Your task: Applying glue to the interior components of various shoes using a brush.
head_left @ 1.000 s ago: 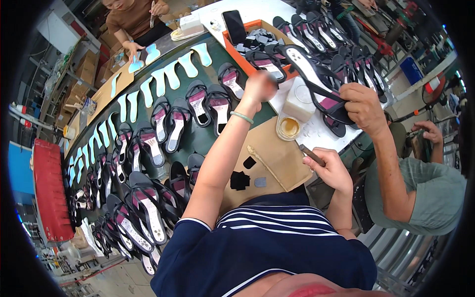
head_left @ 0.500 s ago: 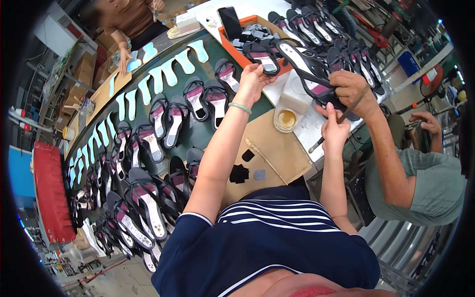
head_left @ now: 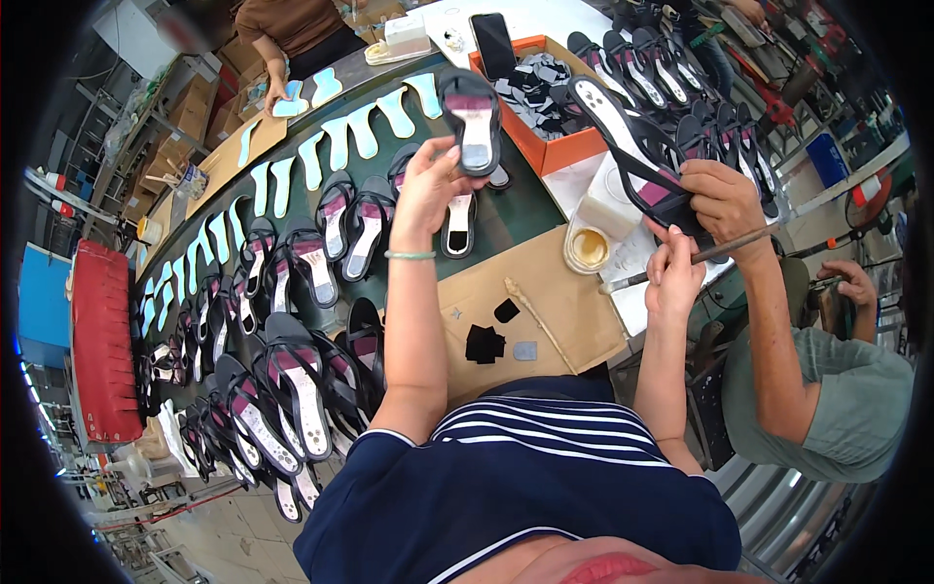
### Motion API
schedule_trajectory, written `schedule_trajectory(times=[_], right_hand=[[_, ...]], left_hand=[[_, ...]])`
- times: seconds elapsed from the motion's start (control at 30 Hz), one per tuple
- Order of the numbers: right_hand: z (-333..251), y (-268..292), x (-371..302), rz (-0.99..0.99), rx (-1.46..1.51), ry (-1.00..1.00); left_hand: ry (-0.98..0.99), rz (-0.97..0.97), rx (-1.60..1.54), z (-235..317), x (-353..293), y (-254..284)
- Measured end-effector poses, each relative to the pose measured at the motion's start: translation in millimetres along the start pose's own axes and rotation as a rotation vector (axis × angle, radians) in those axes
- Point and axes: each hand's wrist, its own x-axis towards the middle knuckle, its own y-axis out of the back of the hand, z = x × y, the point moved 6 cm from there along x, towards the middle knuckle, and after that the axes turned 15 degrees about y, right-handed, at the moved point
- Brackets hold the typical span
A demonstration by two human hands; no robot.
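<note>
My left hand (head_left: 428,190), a bracelet at its wrist, grips a black sandal (head_left: 474,122) with a purple and pale insole and a grey patch at one end. It is raised above the table. In my right hand (head_left: 673,274) is a long thin stick (head_left: 735,243); its tip reaches left toward a cup of pale paste (head_left: 588,250). My right fingertips are close to a black strapped sandal (head_left: 632,161) with a white insole; whether they touch it I cannot tell. Another person's hand (head_left: 722,200) grips that sandal from the right.
Rows of sandals (head_left: 368,234) and pale insole pieces (head_left: 336,141) lie on the green table. Cardboard (head_left: 574,302) in front of me carries black patches (head_left: 484,344), a grey patch (head_left: 524,350) and a paste-smeared stick (head_left: 540,321). An orange box (head_left: 574,149) of grey scraps stands behind, a phone (head_left: 493,46) at its edge.
My left hand has moved left with its sandal, away from the orange box, and now holds it more upright. The stick in my right hand has swung flatter. The whole view has shifted slightly.
</note>
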Motion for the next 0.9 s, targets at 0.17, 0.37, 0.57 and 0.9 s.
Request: schedule_trajectory(times=[0.17, 0.37, 0.57, 0.9], right_hand=[[-3, -12, -15, -0.066, 0.066, -0.043], [-23, -24, -22, -0.219, 0.063, -0.028], [-58, -4, -16, -0.156, 0.039, -0.005], [-66, 25, -7, -0.212, 0.066, -0.022]], left_hand=[[0.235, -0.109, -0.038, -15, -19, 11], [0.28, -0.178, -0.159, -51, -27, 0], [0.299, -0.292, -0.158, -50, -34, 1], [0.424, -0.354, -0.099, -52, -42, 26]])
